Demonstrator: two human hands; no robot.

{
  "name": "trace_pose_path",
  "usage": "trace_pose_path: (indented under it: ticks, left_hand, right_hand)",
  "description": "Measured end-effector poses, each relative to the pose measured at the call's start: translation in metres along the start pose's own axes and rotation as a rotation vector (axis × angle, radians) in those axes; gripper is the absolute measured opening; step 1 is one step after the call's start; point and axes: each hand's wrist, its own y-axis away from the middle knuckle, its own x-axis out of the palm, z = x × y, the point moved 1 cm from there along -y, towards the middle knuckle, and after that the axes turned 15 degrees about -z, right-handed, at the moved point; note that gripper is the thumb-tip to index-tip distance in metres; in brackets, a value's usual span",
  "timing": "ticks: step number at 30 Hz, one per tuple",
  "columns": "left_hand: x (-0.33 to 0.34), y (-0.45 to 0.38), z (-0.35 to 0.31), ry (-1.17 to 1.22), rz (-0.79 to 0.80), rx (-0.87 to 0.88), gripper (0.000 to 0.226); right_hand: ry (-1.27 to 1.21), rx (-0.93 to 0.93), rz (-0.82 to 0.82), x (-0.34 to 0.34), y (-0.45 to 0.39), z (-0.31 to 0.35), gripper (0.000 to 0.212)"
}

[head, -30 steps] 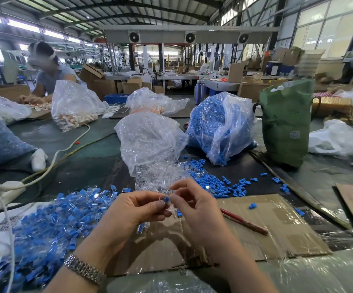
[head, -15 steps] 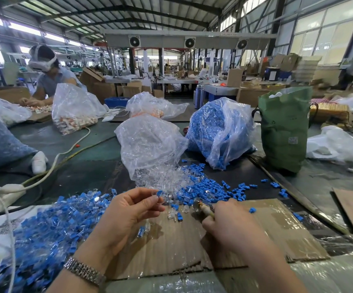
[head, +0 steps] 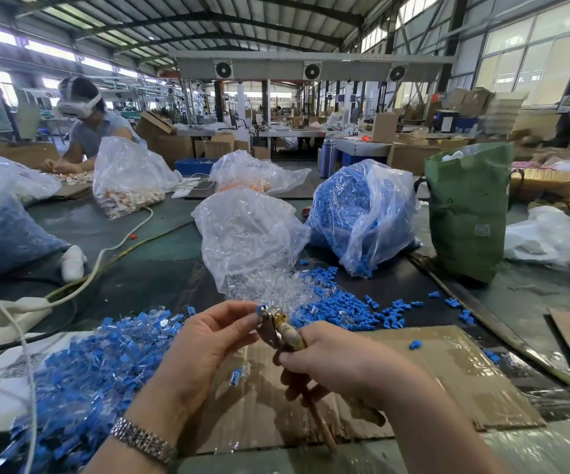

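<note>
Blue caps (head: 340, 200) fill one plastic bag (head: 391, 203) (clear shells (head: 271, 289) spill from the neighbouring bag (head: 242, 230)), our left hand (head: 205, 340) pinches a capped piece (head: 260, 308), our right hand (head: 338, 364) has its grip clamped round pliers (head: 278, 331).

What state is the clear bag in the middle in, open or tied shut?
Open: the clear bag has its mouth on the table, and clear parts spill out beside blue pieces.
</note>
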Motion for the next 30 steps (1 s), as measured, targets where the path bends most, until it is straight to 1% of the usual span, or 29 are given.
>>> trace_pose_path:
  ticks: [2, 5, 8, 11, 13, 15, 17, 18, 19, 20, 21, 22, 23, 24, 25, 26, 30]
  left_hand:
    - [0.002, 0.002, -0.001, -0.102, -0.010, 0.056, 0.026]
    - [0.004, 0.004, 0.000, -0.159, -0.030, 0.096, 0.023]
    - [0.004, 0.003, -0.001, -0.191, -0.034, 0.113, 0.024]
    - [0.003, 0.002, 0.000, -0.233, -0.040, 0.122, 0.024]
    - [0.005, 0.003, -0.001, -0.247, -0.036, 0.142, 0.023]
    - [0.005, 0.005, -0.003, -0.253, -0.046, 0.178, 0.021]
    - [0.002, 0.005, -0.004, -0.278, -0.132, 0.235, 0.015]
    - [-0.002, 0.003, -0.005, -0.335, -0.218, 0.279, 0.010]
    - [-0.007, 0.001, -0.004, -0.445, -0.326, 0.344, 0.010]
    - [-0.011, -0.001, -0.003, -0.602, -0.438, 0.425, 0.015]
    - [-0.014, -0.002, -0.003, -0.758, -0.525, 0.507, 0.019]
    - [-0.014, -0.002, -0.003, -0.870, -0.575, 0.576, 0.022]
    - [-0.012, -0.001, -0.003, -0.931, -0.578, 0.630, 0.021]
    - [-0.009, 0.000, -0.003, -0.967, -0.535, 0.669, 0.017]
    - [-0.006, 0.001, -0.002, -1.010, -0.467, 0.691, 0.015]
    - [-0.004, 0.002, 0.000, -1.073, -0.397, 0.695, 0.018]
    - [-0.005, 0.001, 0.010, -1.367, -0.196, 0.599, 0.037]
  right_hand:
    - [0.006, 0.002, 0.007, 0.000, 0.000, -0.002, 0.013]
    - [-0.032, -0.010, -0.002, 0.006, -0.002, -0.008, 0.021]
    - [-0.003, -0.016, -0.111, 0.018, -0.006, -0.014, 0.033]
    - [0.055, -0.029, -0.184, 0.026, -0.010, -0.017, 0.037]
    - [0.026, -0.039, -0.179, 0.025, -0.008, -0.017, 0.041]
    - [-0.034, -0.016, -0.138, 0.020, -0.004, -0.016, 0.046]
    - [-0.086, 0.020, -0.109, 0.011, 0.000, -0.016, 0.049]
    - [-0.069, 0.023, -0.134, 0.005, 0.000, -0.016, 0.046]
    - [0.010, 0.012, -0.196, -0.001, -0.001, -0.019, 0.041]
    - [0.145, -0.005, -0.278, -0.009, -0.002, -0.023, 0.038]
    - [0.296, -0.015, -0.360, -0.015, -0.004, -0.027, 0.037]
    - [0.417, -0.006, -0.427, -0.020, -0.006, -0.032, 0.038]
    - [0.502, 0.018, -0.474, -0.023, -0.008, -0.037, 0.038]
    - [0.572, 0.049, -0.503, -0.024, -0.010, -0.043, 0.038]
    - [0.639, 0.076, -0.520, -0.024, -0.011, -0.048, 0.038]
    - [0.695, 0.097, -0.531, -0.023, -0.012, -0.054, 0.038]
    - [0.818, 0.127, -0.576, -0.015, -0.017, -0.068, 0.056]
